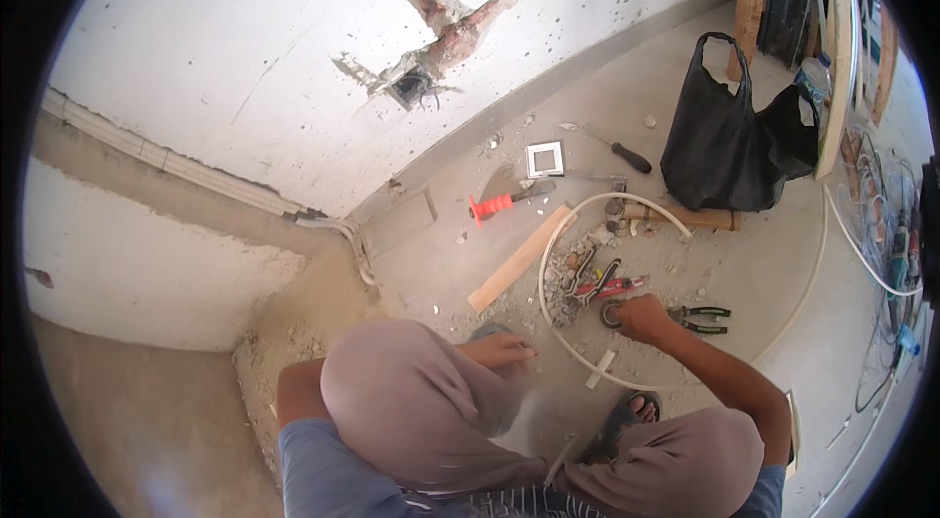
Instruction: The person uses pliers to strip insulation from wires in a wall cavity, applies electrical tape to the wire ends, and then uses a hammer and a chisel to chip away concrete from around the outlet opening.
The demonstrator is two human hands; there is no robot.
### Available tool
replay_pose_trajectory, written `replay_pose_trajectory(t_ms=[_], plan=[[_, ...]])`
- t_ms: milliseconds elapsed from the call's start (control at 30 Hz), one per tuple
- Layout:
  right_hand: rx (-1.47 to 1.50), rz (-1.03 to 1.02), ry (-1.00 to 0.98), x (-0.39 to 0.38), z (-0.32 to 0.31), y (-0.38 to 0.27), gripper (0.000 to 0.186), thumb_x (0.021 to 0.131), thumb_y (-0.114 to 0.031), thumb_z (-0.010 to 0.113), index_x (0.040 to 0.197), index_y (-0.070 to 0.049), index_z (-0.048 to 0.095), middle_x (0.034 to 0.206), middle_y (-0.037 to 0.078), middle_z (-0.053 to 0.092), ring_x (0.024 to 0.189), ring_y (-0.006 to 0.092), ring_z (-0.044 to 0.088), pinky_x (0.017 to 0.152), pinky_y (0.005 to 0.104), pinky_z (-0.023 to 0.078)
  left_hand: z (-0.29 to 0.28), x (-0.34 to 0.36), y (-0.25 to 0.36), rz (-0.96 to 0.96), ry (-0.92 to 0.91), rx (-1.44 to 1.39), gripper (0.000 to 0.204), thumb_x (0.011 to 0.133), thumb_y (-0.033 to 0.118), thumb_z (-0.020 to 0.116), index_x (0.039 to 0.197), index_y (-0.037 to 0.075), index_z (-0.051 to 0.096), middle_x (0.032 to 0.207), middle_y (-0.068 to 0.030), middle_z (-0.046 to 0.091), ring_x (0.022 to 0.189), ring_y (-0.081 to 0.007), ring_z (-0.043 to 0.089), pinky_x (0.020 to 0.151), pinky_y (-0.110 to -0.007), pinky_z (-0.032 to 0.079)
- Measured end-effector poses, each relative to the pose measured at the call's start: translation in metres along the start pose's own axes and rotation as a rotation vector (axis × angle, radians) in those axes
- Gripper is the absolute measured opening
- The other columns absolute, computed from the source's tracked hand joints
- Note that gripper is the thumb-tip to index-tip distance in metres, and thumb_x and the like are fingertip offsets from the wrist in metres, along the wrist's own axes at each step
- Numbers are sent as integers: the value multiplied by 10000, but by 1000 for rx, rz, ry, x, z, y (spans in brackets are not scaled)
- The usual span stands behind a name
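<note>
My right hand (643,320) is closed on a round black roll (610,313) that looks like tape, low over the floor. Just right of that hand lie pliers with black and green handles (707,320). Beyond it, on the rubble, are a black-handled hand tool (593,281) and a red tool (623,287), their exact kinds unclear. A pale flexible conduit (541,273) curves around them in a large loop. My left hand (501,352) hangs beside my left knee with its fingers stretched out and nothing visible in them.
A chisel with a red grip (494,207), white square frame (544,160), screwdriver (632,158), wooden strip (519,259) and wooden-handled hammer (685,216) lie ahead. A black bag (725,146) stands right of them. Tangled cables (876,214) lie far right. The white wall (245,48) has chased grooves.
</note>
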State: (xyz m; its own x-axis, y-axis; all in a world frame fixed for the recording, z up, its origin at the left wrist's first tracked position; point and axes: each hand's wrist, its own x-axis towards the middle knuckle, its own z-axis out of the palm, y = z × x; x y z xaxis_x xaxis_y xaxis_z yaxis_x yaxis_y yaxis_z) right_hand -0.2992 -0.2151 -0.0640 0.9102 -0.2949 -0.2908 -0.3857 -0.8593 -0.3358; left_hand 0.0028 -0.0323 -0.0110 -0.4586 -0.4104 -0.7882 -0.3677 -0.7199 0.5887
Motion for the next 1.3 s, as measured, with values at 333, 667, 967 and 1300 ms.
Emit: replay_pose_trajectory(t_ms=[333,667,967,1300], plan=[[758,382,243,-32,-94,-80,346,801,-231,727,1113,-97,662,933,133,686,858,320,668,771,411,527,0,50,102,27,-269,-952,561,963,543,475,1315,107,507,1147,-75,618,984,-207,633,802,-391,539],[13,591,50,-103,-17,31,725,686,-207,806,1325,-102,481,1287,164,476,1233,353,443,1035,486,363,-20,65,32,300,-190,-849,345,999,361,485,1217,94,494,982,-37,609,964,-167,619,791,-382,568],[70,634,-134,-79,-67,9,419,808,-270,664,1150,-55,554,1090,182,557,983,387,589,875,484,473,-63,86,4,331,143,-990,300,943,231,630,1133,38,501,980,-66,582,854,-192,642,780,-317,586],[-195,381,-219,11,-279,-40,343,714,-169,705,1000,-63,547,945,179,567,862,388,610,748,480,493,-161,19,71,343,84,-1135,526,1004,519,293,1043,98,606,908,-85,679,620,-172,604,534,-282,487]])
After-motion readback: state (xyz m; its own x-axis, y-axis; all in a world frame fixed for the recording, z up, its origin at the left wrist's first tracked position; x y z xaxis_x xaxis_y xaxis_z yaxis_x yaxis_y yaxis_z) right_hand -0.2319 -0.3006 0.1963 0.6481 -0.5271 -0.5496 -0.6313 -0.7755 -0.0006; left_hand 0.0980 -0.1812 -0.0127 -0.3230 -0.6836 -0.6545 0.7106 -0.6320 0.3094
